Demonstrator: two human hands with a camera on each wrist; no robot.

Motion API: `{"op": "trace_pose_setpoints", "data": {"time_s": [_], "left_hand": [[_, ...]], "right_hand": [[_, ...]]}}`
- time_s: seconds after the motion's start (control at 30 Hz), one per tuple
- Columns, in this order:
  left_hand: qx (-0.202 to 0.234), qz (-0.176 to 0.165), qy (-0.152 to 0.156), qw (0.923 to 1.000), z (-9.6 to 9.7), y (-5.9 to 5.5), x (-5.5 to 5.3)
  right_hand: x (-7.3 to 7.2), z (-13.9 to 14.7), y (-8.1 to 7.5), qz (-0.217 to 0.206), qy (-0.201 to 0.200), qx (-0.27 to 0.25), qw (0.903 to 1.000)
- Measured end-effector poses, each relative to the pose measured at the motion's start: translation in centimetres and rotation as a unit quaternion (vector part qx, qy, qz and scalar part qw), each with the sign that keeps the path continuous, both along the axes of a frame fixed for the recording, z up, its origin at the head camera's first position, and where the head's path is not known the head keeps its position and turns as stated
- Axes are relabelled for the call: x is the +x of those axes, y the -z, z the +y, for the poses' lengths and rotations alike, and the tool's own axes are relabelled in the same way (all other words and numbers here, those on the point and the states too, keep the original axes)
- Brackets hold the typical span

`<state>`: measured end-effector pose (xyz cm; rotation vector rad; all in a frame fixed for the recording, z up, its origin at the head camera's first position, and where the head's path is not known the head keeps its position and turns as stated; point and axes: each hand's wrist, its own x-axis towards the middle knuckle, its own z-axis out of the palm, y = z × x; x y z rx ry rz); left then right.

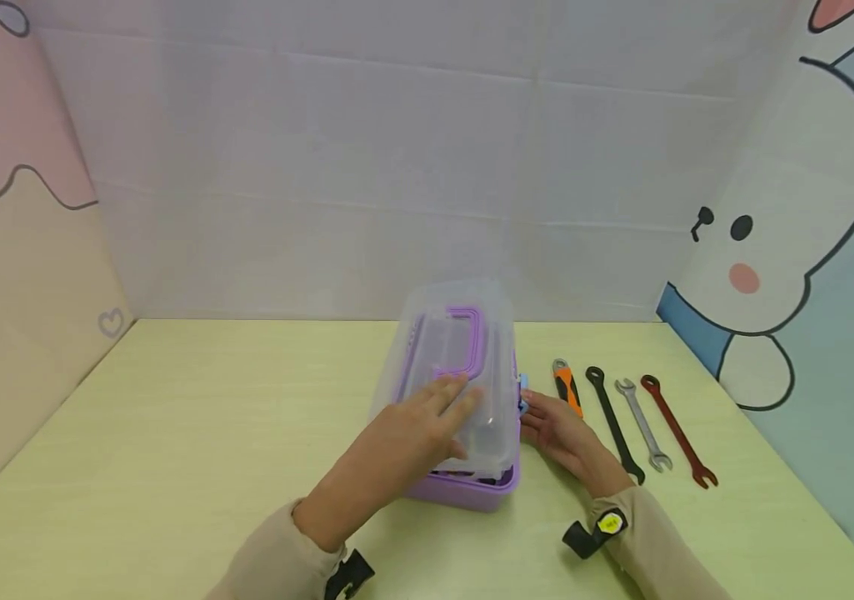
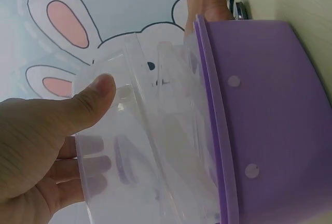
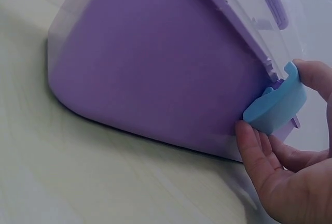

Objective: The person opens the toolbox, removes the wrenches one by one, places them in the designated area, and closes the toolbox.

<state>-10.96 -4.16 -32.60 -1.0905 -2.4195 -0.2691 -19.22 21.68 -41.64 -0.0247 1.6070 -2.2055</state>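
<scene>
A toolbox with a purple base [image 1: 471, 493] and a clear lid [image 1: 497, 433] stands on the table, a purple handle [image 1: 477, 342] on its top. The lid lies over the base, and at the near end a dark gap shows between them. My left hand [image 1: 412, 433] rests on the lid with its fingers extended across the top. In the left wrist view its thumb [image 2: 101, 92] lies against the clear end wall. At the box's right side, my right hand [image 1: 561, 429] pinches a light blue latch [image 3: 280, 105] between thumb and fingertips.
Right of the box lie an orange and black handled tool [image 1: 566, 387], a black wrench [image 1: 614, 425], a silver wrench [image 1: 644, 425] and a red-brown wrench [image 1: 680, 432]. The right forearm reaches close by them. A white cloth wall [image 1: 322, 183] stands behind the table.
</scene>
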Motion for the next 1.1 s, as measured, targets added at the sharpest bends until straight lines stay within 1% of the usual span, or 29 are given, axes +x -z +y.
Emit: {"op": "trace_pose_setpoints", "data": {"time_s": [0.1,0.27,0.37,0.5,0.57,0.63,0.7,0.8,0.93,1.1], "left_hand": [[-0.011,0.004,-0.001,0.9999,0.4,0.3,0.1],[-0.049,0.05,-0.008,0.9975,1.0,0.9,0.3],[-0.082,0.075,-0.02,0.9936,1.3,1.0,0.4],[-0.129,0.107,-0.037,0.9852,1.9,1.3,0.6],[-0.147,0.117,-0.045,0.9812,2.2,1.4,0.7],[-0.161,0.12,-0.051,0.9783,2.3,1.5,0.8],[-0.167,0.12,-0.056,0.9771,2.4,1.7,0.9],[-0.165,0.122,-0.058,0.9769,2.4,1.8,0.9],[-0.158,0.131,-0.055,0.9772,2.4,1.8,0.9],[-0.148,0.141,-0.048,0.9776,2.5,2.1,0.8]], "right_hand": [[0.0,0.0,0.0,-0.001,0.001,-0.007,1.0],[0.0,0.0,0.0,0.002,0.003,0.001,1.0],[-0.1,-0.1,0.0,0.006,0.003,0.015,0.9999],[-0.1,-0.1,0.0,0.007,0.008,0.032,0.9994],[0.0,-0.2,-0.1,0.009,0.012,0.038,0.9992],[0.0,-0.3,-0.2,0.011,0.013,0.046,0.9988],[0.0,-0.4,-0.3,0.014,0.015,0.057,0.9982],[0.0,-0.4,-0.5,0.013,0.021,0.073,0.9971],[0.1,-0.5,-0.8,0.008,0.033,0.084,0.9958],[0.2,-0.9,-1.2,0.011,0.058,0.098,0.9934]]}}
